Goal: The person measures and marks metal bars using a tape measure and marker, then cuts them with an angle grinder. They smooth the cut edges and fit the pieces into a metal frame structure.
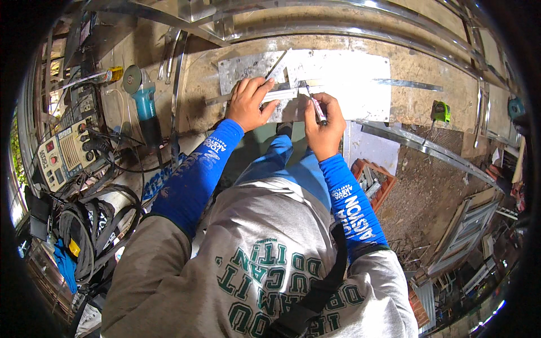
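Observation:
My left hand (249,103) is closed over a silver metal square (282,95), pressing it against a long flat metal strip (408,84). One thin dark arm of the square slants up past my fingers; part of the tool is hidden under them. Between the fingers and thumb of my right hand (328,127) is a marker pen (319,111) with a white and dark barrel. Its tip points at the strip, just right of the square. Beneath both lies a pale metal sheet (352,101) on the wooden workbench (197,73), with bright glare over its right half.
An angle grinder (145,101) lies on the left, near a welding machine (59,158) and coiled black cables (84,231). A green tape measure (441,111) sits at the bench's right. Long shiny metal tubes (349,28) run along the far side.

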A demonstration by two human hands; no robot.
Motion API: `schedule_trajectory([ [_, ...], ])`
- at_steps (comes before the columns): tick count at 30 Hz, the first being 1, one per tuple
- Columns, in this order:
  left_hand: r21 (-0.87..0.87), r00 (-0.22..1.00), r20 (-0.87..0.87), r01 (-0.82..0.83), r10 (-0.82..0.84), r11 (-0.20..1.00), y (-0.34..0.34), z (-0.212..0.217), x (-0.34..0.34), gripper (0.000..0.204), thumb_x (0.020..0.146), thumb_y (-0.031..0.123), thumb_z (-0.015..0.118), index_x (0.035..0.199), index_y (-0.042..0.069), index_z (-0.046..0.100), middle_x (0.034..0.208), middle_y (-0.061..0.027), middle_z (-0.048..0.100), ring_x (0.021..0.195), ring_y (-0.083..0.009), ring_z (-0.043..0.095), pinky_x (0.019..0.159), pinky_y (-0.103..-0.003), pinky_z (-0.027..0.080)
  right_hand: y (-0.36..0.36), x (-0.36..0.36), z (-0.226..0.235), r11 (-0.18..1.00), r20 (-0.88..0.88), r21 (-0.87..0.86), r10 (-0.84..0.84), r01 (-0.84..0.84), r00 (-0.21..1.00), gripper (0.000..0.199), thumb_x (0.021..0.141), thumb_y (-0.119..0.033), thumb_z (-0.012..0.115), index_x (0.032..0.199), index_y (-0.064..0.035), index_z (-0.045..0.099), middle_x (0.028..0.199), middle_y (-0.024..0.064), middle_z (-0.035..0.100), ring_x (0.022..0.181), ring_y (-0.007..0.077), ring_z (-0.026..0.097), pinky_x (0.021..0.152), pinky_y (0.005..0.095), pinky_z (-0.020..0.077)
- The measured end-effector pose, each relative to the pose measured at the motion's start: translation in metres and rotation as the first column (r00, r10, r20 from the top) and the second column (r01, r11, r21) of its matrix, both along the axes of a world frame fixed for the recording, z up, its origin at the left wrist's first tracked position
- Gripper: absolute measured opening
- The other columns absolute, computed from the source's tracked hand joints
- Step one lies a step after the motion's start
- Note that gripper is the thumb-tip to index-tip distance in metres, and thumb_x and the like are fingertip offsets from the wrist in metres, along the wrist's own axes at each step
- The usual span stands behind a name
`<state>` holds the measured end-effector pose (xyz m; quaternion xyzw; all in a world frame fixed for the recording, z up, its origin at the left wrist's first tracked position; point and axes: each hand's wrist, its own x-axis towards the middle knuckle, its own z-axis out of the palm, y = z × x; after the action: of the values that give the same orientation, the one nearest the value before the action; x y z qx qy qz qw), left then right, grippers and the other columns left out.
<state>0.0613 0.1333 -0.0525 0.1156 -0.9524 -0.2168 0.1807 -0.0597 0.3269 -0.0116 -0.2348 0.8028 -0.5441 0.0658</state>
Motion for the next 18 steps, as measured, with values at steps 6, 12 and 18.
schedule_trajectory([
  [6,0.007,1.0,-0.011,0.001,-0.001,1.0,0.0003,0.0,-0.0006,0.053,0.087,0.03,0.083,0.132,0.006,0.069,0.126,-0.0135,0.064,0.115,-0.0338,0.06,0.101,-0.046,0.049,-0.0017,-0.0029,-0.0068,0.998,-0.025,0.027,0.051,-0.05,0.998,0.017,0.096,-0.008,0.076,0.11,-0.0019,0.07,0.092,0.0102,0.074,0.082,0.0148,0.07,0.077,0.0308,0.0568],
  [12,0.02,1.0,-0.003,-0.002,0.002,1.0,0.0009,0.0011,-0.0002,0.052,0.087,0.03,0.082,0.131,0.005,0.07,0.126,-0.0137,0.064,0.115,-0.0337,0.06,0.101,-0.046,0.049,0.0011,-0.0014,-0.0024,0.999,-0.009,0.013,0.033,-0.033,0.999,0.017,0.096,-0.008,0.076,0.111,-0.0018,0.07,0.093,0.0101,0.074,0.083,0.0152,0.07,0.078,0.031,0.057],
  [18,0.006,1.0,0.001,-0.001,0.001,1.0,0.0007,0.0003,-0.0006,0.053,0.087,0.032,0.082,0.131,0.005,0.069,0.125,-0.0135,0.064,0.114,-0.0334,0.06,0.101,-0.046,0.049,0.0007,-0.0014,-0.0088,0.998,-0.01,0.015,0.057,-0.057,0.998,0.018,0.096,-0.008,0.076,0.111,-0.0016,0.07,0.094,0.0108,0.075,0.086,0.0148,0.071,0.08,0.031,0.057],
])
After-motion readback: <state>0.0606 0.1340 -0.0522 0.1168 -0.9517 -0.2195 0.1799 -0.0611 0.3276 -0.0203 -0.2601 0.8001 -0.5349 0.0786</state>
